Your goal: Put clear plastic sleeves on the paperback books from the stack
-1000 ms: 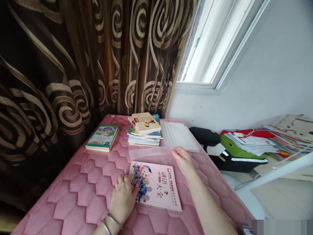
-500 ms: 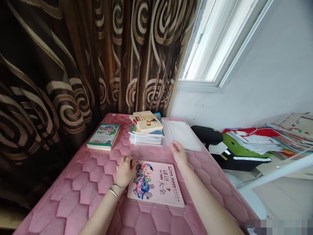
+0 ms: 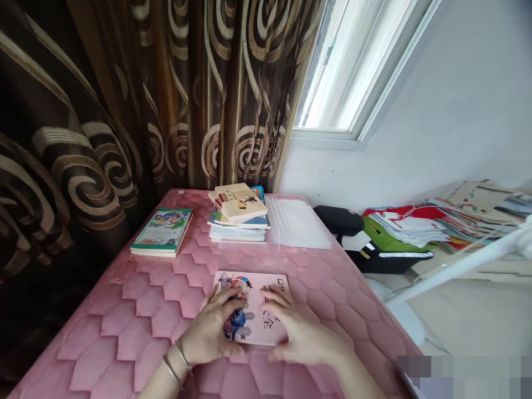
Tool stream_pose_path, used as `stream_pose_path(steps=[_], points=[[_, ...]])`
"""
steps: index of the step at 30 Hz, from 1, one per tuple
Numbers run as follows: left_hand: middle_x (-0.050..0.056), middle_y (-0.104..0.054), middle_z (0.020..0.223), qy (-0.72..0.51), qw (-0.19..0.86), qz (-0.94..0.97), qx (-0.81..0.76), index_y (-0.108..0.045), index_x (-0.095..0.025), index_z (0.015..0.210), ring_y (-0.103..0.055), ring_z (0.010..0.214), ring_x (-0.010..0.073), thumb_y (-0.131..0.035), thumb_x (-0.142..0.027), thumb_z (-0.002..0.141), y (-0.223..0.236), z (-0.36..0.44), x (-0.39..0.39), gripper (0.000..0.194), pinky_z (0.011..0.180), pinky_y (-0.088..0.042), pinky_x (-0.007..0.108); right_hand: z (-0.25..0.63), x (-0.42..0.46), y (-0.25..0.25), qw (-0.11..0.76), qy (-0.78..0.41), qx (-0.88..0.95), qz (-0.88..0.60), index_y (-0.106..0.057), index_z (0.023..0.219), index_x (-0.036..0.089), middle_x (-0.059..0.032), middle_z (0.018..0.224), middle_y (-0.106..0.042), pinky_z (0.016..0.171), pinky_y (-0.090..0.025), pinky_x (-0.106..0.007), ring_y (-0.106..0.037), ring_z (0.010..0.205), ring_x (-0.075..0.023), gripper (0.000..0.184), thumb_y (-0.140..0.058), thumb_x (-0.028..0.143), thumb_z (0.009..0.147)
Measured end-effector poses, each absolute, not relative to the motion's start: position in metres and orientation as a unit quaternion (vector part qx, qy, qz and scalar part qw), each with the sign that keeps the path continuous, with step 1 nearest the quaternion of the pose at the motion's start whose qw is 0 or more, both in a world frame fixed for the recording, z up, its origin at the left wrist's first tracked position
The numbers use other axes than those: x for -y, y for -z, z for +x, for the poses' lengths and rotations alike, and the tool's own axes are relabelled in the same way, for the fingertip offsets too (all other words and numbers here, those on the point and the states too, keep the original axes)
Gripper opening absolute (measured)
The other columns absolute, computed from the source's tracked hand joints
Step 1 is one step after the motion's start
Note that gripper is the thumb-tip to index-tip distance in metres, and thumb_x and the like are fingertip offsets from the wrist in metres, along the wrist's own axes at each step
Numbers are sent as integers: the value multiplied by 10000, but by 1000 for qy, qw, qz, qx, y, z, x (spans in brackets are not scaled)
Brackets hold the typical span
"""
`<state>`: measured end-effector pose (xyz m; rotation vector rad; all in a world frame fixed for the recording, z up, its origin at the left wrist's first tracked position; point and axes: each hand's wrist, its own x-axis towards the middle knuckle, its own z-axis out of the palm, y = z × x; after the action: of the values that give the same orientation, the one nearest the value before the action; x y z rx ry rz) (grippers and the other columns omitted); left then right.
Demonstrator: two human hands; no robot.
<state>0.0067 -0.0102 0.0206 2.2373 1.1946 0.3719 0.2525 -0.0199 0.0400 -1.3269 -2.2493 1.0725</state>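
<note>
A pink book (image 3: 256,331) with cartoon figures and large Chinese characters on its cover lies flat on the pink quilted surface. My left hand (image 3: 216,324) is over its left side, fingers spread across the cartoon figures and thumb by the near edge. Over the right part of the cover is my right hand (image 3: 297,327), its fingers also apart and its thumb by the near edge. Whether the hands press on the book, I cannot tell. Beyond it, a stack of clear plastic sleeves (image 3: 297,224) lies flat, with a sheer film reaching left from it.
A stack of several books (image 3: 239,219) stands at the back, beside the sleeves. Green-edged books (image 3: 162,233) lie at the back left. The patterned curtain (image 3: 187,111) hangs behind. Off the right edge are a black bag (image 3: 338,220), piled papers (image 3: 399,235) and a white bar (image 3: 453,269).
My right hand has let go of the clear film near the sleeves and moved back over the pink book. The left hand has shifted onto the cover. The view has turned slightly.
</note>
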Motion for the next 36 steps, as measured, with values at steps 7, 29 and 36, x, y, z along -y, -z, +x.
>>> stream_pose_path(steps=[7,29,36], points=[[67,-372,1471,-134,289,834,-451,-495,-299,1300,-258,1385,262,-780,-387,580,-24,5,9,779,1150,-72,484,251,22,-37,141,-361,795,-468,-612,1138,250,-45,1492,-318,1134,-168,-475,-122,1407,-309,599,-789,301,567],[43,-705,799,-474,395,585,-526,-647,-171,874,-642,757,203,-584,-469,788,4,-6,-20,316,676,-500,281,219,18,-58,294,152,815,-475,-612,1141,217,-76,1190,-636,1015,-339,-474,-498,1175,-251,289,-438,177,913],[55,-713,903,-512,383,576,-509,-614,-180,971,-657,818,209,-588,-445,786,-3,4,-25,325,728,-503,290,174,0,-26,239,180,856,-422,-507,1284,247,-40,1405,-469,1093,-233,-532,-361,1310,-275,385,-511,289,902]])
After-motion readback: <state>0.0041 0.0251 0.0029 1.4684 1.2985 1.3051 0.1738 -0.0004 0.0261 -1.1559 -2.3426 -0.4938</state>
